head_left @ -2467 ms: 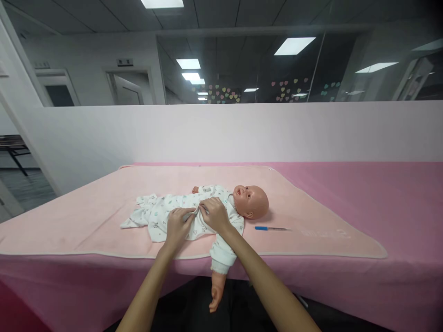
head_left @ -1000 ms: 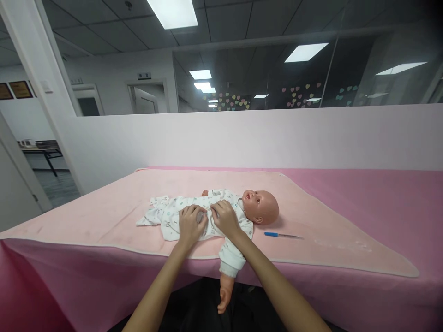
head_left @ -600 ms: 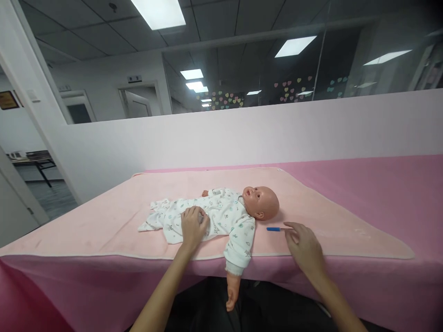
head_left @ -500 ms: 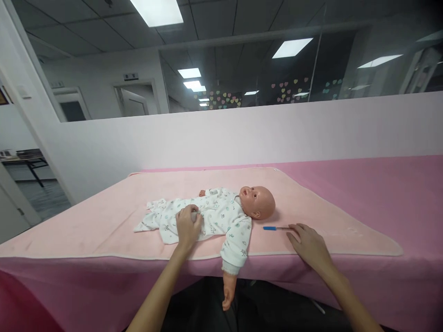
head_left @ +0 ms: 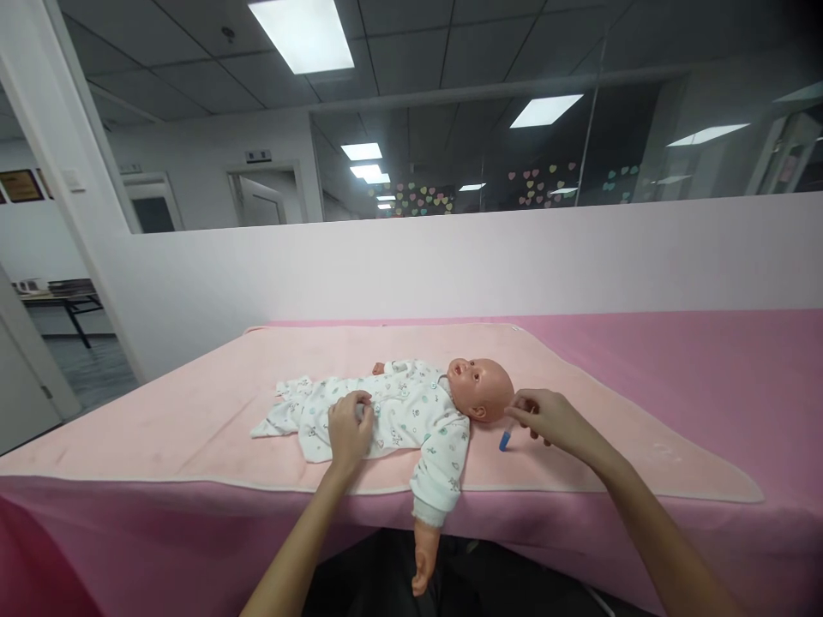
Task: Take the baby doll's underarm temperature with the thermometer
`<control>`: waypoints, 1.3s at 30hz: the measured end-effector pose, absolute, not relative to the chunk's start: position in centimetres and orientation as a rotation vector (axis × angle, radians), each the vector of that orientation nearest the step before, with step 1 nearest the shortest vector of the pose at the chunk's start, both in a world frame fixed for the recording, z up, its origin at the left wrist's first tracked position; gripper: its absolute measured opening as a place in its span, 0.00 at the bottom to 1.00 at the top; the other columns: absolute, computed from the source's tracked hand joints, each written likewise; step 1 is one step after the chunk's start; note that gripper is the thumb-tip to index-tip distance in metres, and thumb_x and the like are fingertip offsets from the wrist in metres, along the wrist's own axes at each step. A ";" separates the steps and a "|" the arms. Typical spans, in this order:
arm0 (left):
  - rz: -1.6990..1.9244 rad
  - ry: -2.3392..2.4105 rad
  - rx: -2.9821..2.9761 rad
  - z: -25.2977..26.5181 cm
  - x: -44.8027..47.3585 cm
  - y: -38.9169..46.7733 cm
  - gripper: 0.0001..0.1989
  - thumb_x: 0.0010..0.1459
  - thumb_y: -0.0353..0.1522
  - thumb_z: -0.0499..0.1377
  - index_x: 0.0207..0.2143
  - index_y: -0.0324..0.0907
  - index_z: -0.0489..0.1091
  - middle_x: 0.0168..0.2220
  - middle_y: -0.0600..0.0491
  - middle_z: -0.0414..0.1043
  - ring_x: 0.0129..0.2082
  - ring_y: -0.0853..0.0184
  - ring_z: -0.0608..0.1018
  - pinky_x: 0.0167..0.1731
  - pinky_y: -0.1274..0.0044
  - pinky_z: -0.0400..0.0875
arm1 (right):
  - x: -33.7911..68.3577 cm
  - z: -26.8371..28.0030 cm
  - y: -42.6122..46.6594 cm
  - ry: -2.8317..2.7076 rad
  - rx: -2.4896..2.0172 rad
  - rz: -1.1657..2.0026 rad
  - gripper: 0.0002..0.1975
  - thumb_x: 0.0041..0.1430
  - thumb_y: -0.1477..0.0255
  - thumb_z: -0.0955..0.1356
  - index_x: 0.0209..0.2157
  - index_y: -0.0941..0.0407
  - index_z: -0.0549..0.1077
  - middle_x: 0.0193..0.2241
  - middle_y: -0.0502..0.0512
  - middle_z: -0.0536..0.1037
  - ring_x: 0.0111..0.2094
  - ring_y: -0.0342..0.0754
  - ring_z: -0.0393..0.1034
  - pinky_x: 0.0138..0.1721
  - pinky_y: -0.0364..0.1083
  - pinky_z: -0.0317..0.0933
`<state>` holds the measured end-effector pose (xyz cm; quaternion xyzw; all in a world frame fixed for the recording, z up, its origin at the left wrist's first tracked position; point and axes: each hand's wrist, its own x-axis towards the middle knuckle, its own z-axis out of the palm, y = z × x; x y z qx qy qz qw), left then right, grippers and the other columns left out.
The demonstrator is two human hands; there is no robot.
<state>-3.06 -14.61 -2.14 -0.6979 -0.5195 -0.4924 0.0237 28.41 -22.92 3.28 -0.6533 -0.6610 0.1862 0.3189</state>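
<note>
A baby doll (head_left: 485,387) in a white printed outfit lies on its back, its head to the right. One doll arm (head_left: 424,553) hangs over the near table edge. My left hand (head_left: 351,433) rests on the outfit (head_left: 405,403) at the doll's middle, fingers curled round something small and greyish that I cannot make out. Beside the doll's head, my right hand (head_left: 546,420) pinches a thin stick with a blue end (head_left: 505,440). Its blue end points down toward the blanket, and my fingers hide the upper part.
Under the doll spreads a peach blanket (head_left: 193,411) with a pale border, over a pink table cover (head_left: 707,377). A white half wall (head_left: 482,266) with glass above it stands behind the table. To the far left, a dark-legged table (head_left: 70,304) shows through a doorway.
My right hand has picked the blue-ended stick up from the blanket and brought it left, near the doll's head, tilting it upright. My left hand stays on the doll. The view has tipped slightly upward.
</note>
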 end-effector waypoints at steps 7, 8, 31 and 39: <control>-1.484 -1.592 -2.162 -2.1 -3.0 -14.8 0.07 0.52 0.29 0.49 0.30 0.43 0.65 0.32 0.54 0.71 0.35 0.64 0.71 0.40 0.69 0.60 | 26.6 1.0 -21.3 -1.877 -1.724 0.802 0.29 0.53 0.49 0.57 0.19 0.59 0.70 0.14 0.53 0.71 0.12 0.39 0.60 0.15 0.39 0.55; -1.483 -1.590 -2.162 -2.1 -3.0 -14.9 0.07 0.52 0.29 0.49 0.30 0.43 0.65 0.31 0.54 0.71 0.35 0.64 0.71 0.40 0.69 0.60 | 26.3 1.8 -21.0 -1.944 -1.715 0.816 0.29 0.52 0.48 0.57 0.18 0.59 0.70 0.12 0.53 0.69 0.11 0.39 0.59 0.14 0.40 0.55; -1.463 -1.574 -2.164 -2.5 -3.2 -14.9 0.07 0.52 0.27 0.49 0.28 0.42 0.65 0.29 0.54 0.71 0.33 0.65 0.70 0.38 0.71 0.59 | 18.9 13.9 -22.5 -1.049 -0.779 1.586 0.10 0.56 0.74 0.60 0.28 0.61 0.72 0.17 0.53 0.74 0.16 0.39 0.66 0.19 0.37 0.63; -1.443 -1.579 -2.169 -2.3 -3.3 -14.9 0.07 0.51 0.28 0.48 0.28 0.43 0.65 0.30 0.54 0.71 0.33 0.64 0.70 0.38 0.71 0.59 | 19.2 14.3 -23.3 -1.117 -0.862 1.493 0.11 0.57 0.74 0.60 0.27 0.62 0.71 0.18 0.54 0.74 0.17 0.39 0.66 0.20 0.39 0.63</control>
